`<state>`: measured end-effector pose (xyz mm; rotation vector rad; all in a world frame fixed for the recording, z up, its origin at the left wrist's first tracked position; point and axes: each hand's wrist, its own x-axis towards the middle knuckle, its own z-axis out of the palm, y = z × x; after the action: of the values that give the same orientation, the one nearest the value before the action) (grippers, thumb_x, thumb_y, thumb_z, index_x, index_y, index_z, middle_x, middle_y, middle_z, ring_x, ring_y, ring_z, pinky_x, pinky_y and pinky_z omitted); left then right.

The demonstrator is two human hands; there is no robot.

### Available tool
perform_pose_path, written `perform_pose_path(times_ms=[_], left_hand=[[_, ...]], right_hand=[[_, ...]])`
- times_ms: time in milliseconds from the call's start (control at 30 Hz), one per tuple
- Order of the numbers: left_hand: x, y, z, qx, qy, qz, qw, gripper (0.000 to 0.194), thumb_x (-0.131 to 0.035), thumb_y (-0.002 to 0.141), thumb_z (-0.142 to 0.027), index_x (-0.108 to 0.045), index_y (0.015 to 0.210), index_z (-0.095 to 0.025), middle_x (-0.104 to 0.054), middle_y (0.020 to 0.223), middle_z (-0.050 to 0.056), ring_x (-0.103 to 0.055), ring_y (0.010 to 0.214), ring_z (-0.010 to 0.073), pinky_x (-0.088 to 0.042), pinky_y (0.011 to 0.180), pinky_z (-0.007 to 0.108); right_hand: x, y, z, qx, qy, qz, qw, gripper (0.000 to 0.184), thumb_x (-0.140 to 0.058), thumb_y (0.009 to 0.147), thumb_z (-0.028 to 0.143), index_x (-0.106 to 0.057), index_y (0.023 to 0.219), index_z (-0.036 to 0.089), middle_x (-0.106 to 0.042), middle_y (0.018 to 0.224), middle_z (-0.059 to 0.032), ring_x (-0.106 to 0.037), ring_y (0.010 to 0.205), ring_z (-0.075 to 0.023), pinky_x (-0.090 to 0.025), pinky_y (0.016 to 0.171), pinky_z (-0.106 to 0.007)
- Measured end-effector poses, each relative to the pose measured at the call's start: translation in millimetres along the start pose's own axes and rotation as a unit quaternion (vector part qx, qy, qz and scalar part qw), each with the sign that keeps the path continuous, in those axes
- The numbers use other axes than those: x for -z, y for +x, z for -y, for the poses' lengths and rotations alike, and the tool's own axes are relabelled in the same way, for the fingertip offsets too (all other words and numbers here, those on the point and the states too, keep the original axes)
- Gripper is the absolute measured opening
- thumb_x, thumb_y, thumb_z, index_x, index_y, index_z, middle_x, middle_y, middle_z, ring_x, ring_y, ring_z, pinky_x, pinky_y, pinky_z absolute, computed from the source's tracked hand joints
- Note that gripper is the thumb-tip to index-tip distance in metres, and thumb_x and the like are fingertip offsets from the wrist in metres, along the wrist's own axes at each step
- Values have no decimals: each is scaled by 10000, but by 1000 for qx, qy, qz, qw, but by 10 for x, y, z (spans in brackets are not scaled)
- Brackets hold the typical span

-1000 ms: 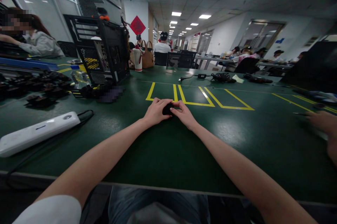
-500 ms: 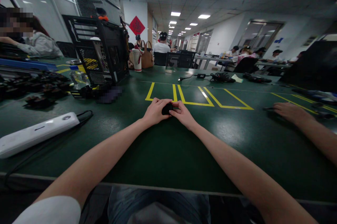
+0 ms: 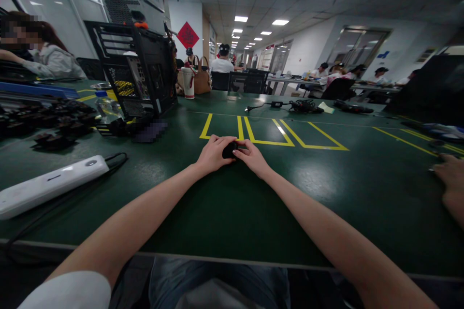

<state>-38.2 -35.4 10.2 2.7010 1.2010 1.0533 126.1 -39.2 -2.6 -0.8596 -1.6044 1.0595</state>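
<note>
Well left of black piece (image 3: 229,151), white device (image 3: 54,185), computer case (image 3: 157,72)

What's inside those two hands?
A small black thing is between the left hand and right hand. They cover part of it, so its whole shape is hidden.

Before you, over the table (image 3: 232,222), an object (image 3: 229,150) sits between your left hand (image 3: 213,153) and your right hand (image 3: 253,156), tape outlines (image 3: 270,143) just beyond, a cable bundle (image 3: 306,107) farther back and right. To your left lies a device (image 3: 54,184); behind it stand a bottle (image 3: 107,110) and computer case (image 3: 157,74), with a cup (image 3: 189,84) right of the case, before a bag (image 3: 203,79). At your far right: a co-worker's hand (image 3: 451,173), well apart from yours.
</note>
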Motion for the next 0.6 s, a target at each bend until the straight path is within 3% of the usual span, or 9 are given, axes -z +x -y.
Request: perform_pose_path(times_ms=[300,500,600], left_hand=[[-18,9,14,-8,1,-4,1000,615,-645,645,-297,-368,1193,-263,-504,1173,9,-418,960,217,-389,780,356],[-16,5,16,-7,-4,-4,1000,609,-633,658,-291,-362,1202,-269,-501,1177,16,-421,961,222,-391,769,360],[-14,3,14,-9,-4,-5,1000,611,-631,658,-285,-360,1206,-268,-500,1179,11,-421,958,223,-394,766,359]], right_hand=[[-5,18,-19,26,-4,-18,999,211,-570,704,236,-494,898,203,-528,958,-13,-547,910,-142,-442,847,-334],[-5,21,24,-30,-3,-10,999,294,-567,703,219,-502,987,187,-528,1035,-54,-548,934,-168,-420,872,-369],[5,10,14,-20,20,2,1000,292,-587,683,198,-499,962,197,-523,1027,-37,-545,949,-164,-417,881,-364]])
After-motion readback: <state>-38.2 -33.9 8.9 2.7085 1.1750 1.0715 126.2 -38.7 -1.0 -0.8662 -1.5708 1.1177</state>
